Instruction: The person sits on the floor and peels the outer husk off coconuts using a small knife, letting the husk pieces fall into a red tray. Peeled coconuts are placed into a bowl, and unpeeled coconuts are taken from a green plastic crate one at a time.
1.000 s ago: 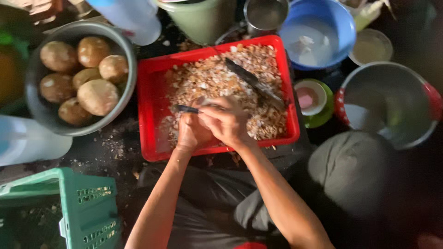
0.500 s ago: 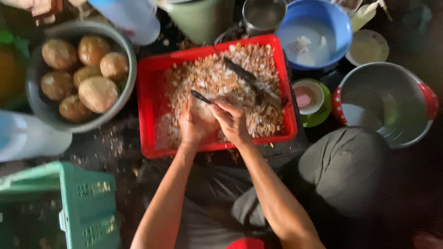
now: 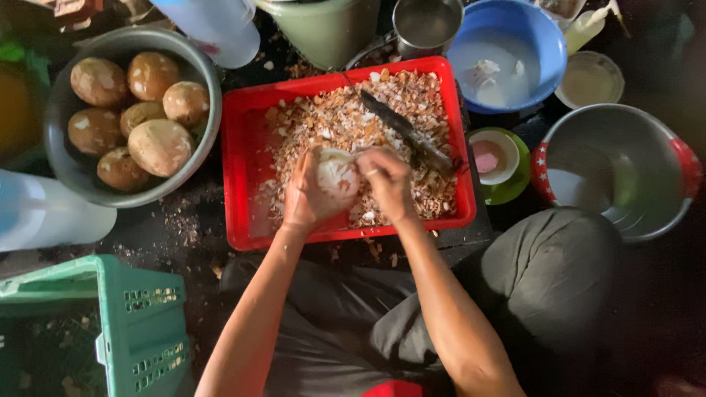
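The pale, round peeled coconut (image 3: 337,175) sits cupped in the left hand (image 3: 307,197) above the near half of the red tray (image 3: 239,176), near its middle. The right hand (image 3: 388,184) presses against its right side, fingers curled on it; whether they pinch a blade I cannot tell. A long dark knife (image 3: 407,134) lies diagonally on the shavings toward the tray's far right corner, nearer the right hand.

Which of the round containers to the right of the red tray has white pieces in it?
The blue bowl at the tray's upper right corner. The steel pot with red handles holds no such pieces.
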